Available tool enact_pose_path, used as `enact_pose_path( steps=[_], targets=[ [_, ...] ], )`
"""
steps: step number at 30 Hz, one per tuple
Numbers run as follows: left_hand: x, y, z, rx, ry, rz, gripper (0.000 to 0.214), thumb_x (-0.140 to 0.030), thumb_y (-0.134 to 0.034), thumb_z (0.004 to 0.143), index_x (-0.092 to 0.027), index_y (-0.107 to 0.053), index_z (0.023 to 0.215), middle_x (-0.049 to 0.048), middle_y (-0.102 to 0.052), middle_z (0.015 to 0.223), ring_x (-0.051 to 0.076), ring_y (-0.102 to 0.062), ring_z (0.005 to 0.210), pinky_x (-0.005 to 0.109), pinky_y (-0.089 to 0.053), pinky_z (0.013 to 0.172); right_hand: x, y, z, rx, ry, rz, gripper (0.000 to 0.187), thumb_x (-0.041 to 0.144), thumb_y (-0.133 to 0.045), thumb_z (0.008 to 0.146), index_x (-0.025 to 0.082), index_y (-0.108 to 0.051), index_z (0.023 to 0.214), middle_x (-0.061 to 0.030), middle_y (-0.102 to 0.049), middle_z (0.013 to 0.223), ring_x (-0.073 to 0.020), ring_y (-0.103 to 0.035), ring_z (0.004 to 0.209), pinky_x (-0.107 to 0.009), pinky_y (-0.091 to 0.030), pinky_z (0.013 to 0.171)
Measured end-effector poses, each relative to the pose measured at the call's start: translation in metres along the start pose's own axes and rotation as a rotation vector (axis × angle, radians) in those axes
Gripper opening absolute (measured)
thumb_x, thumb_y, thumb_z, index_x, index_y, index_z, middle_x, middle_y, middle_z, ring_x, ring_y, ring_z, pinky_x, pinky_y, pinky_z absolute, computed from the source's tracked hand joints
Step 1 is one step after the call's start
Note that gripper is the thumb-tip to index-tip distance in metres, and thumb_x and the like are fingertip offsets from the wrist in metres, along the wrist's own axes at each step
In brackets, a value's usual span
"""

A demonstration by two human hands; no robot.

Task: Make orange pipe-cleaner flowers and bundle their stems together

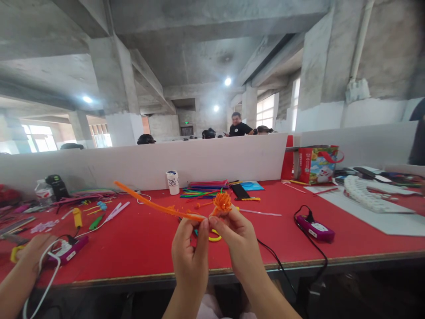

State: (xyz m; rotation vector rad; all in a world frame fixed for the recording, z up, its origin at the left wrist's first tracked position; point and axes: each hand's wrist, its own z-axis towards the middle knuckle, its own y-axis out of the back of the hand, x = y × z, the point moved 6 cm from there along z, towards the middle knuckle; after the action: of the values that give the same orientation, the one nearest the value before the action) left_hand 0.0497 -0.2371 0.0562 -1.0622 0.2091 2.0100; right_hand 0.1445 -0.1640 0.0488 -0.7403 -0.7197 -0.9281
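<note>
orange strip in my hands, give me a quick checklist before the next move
1. Left hand pinching the orange strip: ok.
2. Right hand holding the orange tuft: ok.
3. Strip's far end unobstructed: ok, it sticks out to the left, no hand on it.
4. Strip joined to tuft: cannot tell, fingers cover that spot.
5. Table beneath the hands clear: not ok, a yellow loop shows there.
6. Neighbour's hand out of the way: ok, well apart.

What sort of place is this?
Probably a craft workspace in a rough, unfinished-looking building: a bare concrete pillar, a red worktable with bundled colourful strips, and a fluffy orange piece held above it.
</note>
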Motion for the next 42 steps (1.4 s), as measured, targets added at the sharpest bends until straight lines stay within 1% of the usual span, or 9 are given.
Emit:
enact_pose_path(
  steps=[3, 7, 12, 17, 21, 27, 32, 36, 42],
  targets=[
    [0.001, 0.000, 0.002, 0.021, 0.038, -0.061, 0.011, -0.030, -0.067, 0.072, -0.019, -0.066, 0.069, 0.0003, -0.061, 0.066, 0.014, -0.054, 0.062, 0.022, -0.042, 0.059, 0.010, 0.000, 0.000, 0.040, 0.053, -0.019, 0.011, 0.028, -0.062, 0.079, 0.020, -0.060, 0.072, 0.0000, -0.052, 0.075, -0.0157, -0.049, 0.075, -0.028, -0.040, 0.069],
    [0.014, -0.006, 0.006, 0.166, 0.297, -0.274, 0.016, -0.032, -0.070, 0.070, -0.016, -0.068, 0.067, -0.0001, -0.062, 0.058, 0.013, -0.055, 0.055, 0.022, -0.045, 0.057, 0.022, -0.001, -0.002, 0.081, 0.132, -0.016, 0.011, 0.024, -0.059, 0.082, 0.020, -0.062, 0.072, -0.0010, -0.052, 0.080, -0.0157, -0.049, 0.079, -0.028, -0.041, 0.071],
    [0.021, -0.016, 0.001, 0.345, 0.615, -0.602, 0.016, -0.026, -0.070, 0.070, -0.013, -0.066, 0.062, 0.0005, -0.059, 0.052, 0.010, -0.054, 0.049, 0.020, -0.044, 0.052, 0.016, -0.007, -0.006, 0.180, 0.022, 0.158, 0.012, 0.029, -0.061, 0.081, 0.021, -0.064, 0.074, -0.0009, -0.050, 0.076, -0.0117, -0.050, 0.058, -0.023, -0.041, 0.046],
    [0.015, -0.025, -0.007, 0.484, 0.740, -0.751, 0.019, -0.024, -0.070, 0.071, -0.011, -0.063, 0.059, -0.0013, -0.053, 0.051, 0.006, -0.049, 0.045, 0.016, -0.038, 0.047, 0.010, -0.010, -0.008, 0.243, -0.081, 0.290, 0.014, 0.034, -0.066, 0.076, 0.021, -0.066, 0.071, 0.0010, -0.051, 0.061, -0.0097, -0.047, 0.042, -0.023, -0.038, 0.037],
    [0.016, -0.025, -0.007, 0.443, 0.686, -0.689, 0.019, -0.027, -0.070, 0.070, -0.012, -0.062, 0.060, -0.0019, -0.052, 0.052, 0.007, -0.047, 0.048, 0.017, -0.038, 0.050, 0.007, -0.012, -0.007, 0.212, -0.108, 0.311, 0.015, 0.036, -0.069, 0.073, 0.021, -0.067, 0.074, 0.0014, -0.051, 0.061, -0.0100, -0.046, 0.043, -0.022, -0.037, 0.037],
    [0.010, 0.005, 0.002, -0.046, 0.064, -0.066, 0.012, -0.029, -0.066, 0.074, -0.020, -0.064, 0.067, -0.0018, -0.056, 0.061, 0.013, -0.049, 0.057, 0.021, -0.039, 0.056, 0.004, -0.005, -0.001, 0.010, 0.035, 0.064, 0.010, 0.029, -0.067, 0.074, 0.020, -0.061, 0.072, 0.0000, -0.054, 0.076, -0.0153, -0.051, 0.074, -0.026, -0.043, 0.067],
    [-0.006, 0.003, -0.005, -0.075, -0.196, 0.024, 0.008, -0.019, -0.063, 0.075, -0.023, -0.067, 0.071, 0.0031, -0.063, 0.073, 0.018, -0.056, 0.072, 0.025, -0.042, 0.066, 0.001, -0.003, -0.003, 0.000, 0.023, 0.064, 0.015, 0.031, -0.066, 0.075, 0.020, -0.059, 0.068, 0.0008, -0.051, 0.073, -0.0147, -0.047, 0.071, -0.026, -0.040, 0.066],
    [-0.003, 0.000, -0.002, -0.004, -0.083, -0.092, 0.004, -0.020, -0.065, 0.074, -0.021, -0.067, 0.070, 0.0028, -0.062, 0.072, 0.017, -0.056, 0.070, 0.024, -0.044, 0.064, 0.007, -0.001, -0.004, 0.006, 0.042, 0.039, 0.013, 0.030, -0.063, 0.078, 0.021, -0.060, 0.069, 0.0010, -0.050, 0.071, -0.0150, -0.046, 0.072, -0.026, -0.039, 0.067],
    [0.023, -0.007, 0.001, 0.204, 0.410, -0.423, 0.015, -0.030, -0.070, 0.070, -0.015, -0.068, 0.068, 0.0014, -0.063, 0.061, 0.013, -0.057, 0.059, 0.023, -0.046, 0.058, 0.012, -0.005, -0.005, 0.098, 0.034, 0.129, 0.014, 0.029, -0.062, 0.079, 0.020, -0.063, 0.068, -0.0008, -0.049, 0.076, -0.0143, -0.050, 0.069, -0.025, -0.043, 0.057]
  ],
)
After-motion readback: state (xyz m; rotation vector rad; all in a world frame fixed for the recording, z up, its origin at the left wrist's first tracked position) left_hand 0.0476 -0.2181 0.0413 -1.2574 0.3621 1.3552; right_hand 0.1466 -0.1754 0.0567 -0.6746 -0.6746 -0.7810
